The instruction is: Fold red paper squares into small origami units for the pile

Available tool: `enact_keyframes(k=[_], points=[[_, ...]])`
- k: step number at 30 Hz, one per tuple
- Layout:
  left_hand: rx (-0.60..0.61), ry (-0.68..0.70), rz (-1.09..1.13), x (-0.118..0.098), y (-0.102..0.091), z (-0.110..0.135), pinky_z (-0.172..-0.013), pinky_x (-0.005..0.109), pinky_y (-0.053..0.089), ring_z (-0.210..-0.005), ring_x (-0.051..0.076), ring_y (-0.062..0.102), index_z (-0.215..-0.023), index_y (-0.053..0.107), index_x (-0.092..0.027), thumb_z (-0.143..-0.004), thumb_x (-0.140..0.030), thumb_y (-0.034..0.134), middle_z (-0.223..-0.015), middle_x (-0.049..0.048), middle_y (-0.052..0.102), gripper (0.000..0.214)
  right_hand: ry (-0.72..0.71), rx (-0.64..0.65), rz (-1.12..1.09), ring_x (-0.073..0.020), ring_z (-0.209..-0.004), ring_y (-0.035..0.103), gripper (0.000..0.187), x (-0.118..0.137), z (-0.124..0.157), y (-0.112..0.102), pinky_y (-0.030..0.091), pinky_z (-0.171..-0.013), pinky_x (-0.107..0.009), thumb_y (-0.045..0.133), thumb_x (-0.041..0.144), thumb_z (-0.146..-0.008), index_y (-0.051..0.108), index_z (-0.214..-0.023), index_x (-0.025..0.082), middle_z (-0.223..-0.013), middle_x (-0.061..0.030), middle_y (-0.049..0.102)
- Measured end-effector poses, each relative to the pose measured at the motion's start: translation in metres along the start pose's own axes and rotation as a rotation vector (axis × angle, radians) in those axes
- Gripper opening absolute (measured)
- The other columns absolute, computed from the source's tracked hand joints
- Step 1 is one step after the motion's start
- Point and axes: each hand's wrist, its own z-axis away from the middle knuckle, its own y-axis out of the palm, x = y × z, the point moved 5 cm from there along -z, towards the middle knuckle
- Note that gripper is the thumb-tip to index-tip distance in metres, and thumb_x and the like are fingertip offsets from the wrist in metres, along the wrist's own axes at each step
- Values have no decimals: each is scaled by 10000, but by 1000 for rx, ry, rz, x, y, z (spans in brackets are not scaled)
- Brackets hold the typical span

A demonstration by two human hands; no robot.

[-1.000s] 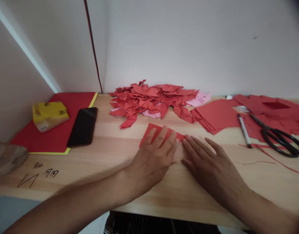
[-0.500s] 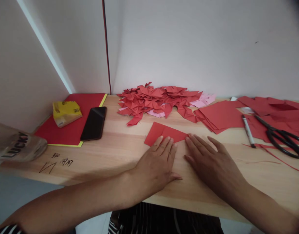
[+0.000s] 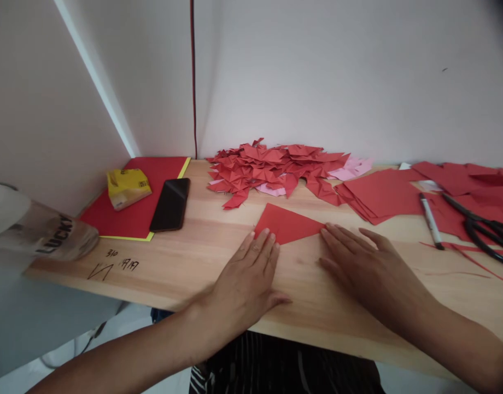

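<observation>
Though flat, red paper (image 3: 290, 223) between hands (image 3: 244, 282) (image 3: 358, 268)

Left hand (image 3: 244, 289) on red paper (image 3: 289, 224)

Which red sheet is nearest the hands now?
The lone sheet in front of the folded pile: only it has the left hand's fingertips on it and the right hand at its right tip.

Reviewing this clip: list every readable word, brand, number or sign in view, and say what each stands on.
"LUCKY": clear cup
"310": handwritten on the tabletop
Apparently "147/147": handwritten beside it, reading uncertain
N-like zigzag: drawn below "310"
Yellow packet: dark print, too small to read
</observation>
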Motion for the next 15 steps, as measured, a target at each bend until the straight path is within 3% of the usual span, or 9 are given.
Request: enact_keyframes(k=[4, 6, 9, 15], points=[[-11, -27, 32, -2, -2, -2, -1184, 471, 283, -1438, 343, 295, -1383, 477, -25, -908, -661, 376, -1475, 183, 448, 800, -80, -62, -86, -318, -1253, 552, 487, 27, -9, -13, 426, -997, -491, 269, 294, -1021, 585, -1255, 7, -1368, -225, 561], [-34, -42, 40, -2, -2, -1, -1187, 483, 270, -1445, 359, 269, -1405, 450, -31, -914, -626, 417, -1480, 181, 442, 772, -164, -40, -171, -276, -1265, 546, 501, 48, -12, -15, 415, -1025, -458, 283, 336, -1022, 534, -1328, 29, -1390, -180, 557], [-47, -62, 63, -2, -2, 1, -1194, 495, 251, -1448, 370, 251, -1424, 426, -44, -929, -565, 453, -1485, 163, 439, 719, -175, -16, -225, -260, -1243, 563, 540, 64, -14, -13, 412, -1028, -451, 273, 379, -1023, 523, -1339, 19, -1369, -164, 580], [-60, -105, 140, 0, -1, 3, -1192, 521, 248, -1457, 381, 206, -1420, 431, -66, -943, -595, 373, -1524, 133, 390, 715, -125, -10, -208, -294, -1231, 568, 523, 45, -8, -7, 355, -1056, -509, 283, 377, -1016, 559, -1315, 48, -1326, -149, 620]])
